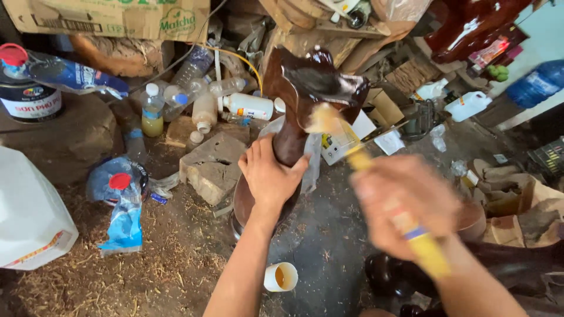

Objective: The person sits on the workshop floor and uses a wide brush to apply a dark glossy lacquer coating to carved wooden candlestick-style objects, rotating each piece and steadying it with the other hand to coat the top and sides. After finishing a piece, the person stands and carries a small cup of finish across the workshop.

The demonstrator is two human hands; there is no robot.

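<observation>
— Carved wooden piece (305,100) is stood upright on the dirt floor (176,258), gripped round its narrow middle by the left hand (269,176).

— And the coating?

— Top looks glossy and wet already; lower body appears less covered (blur hides much). A yellow-handled brush (376,182) is clenched in the right hand (405,205), bristles at the top.

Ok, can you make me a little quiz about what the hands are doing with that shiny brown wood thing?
1. True or false: the left hand grips the dark carved wooden piece.
2. What does the right hand hold? A) a yellow-handled brush B) a hammer C) a bottle
3. What sits on the floor beside the left forearm?

Key: 1 true. 2 A. 3 A small white cup with amber liquid.
</observation>
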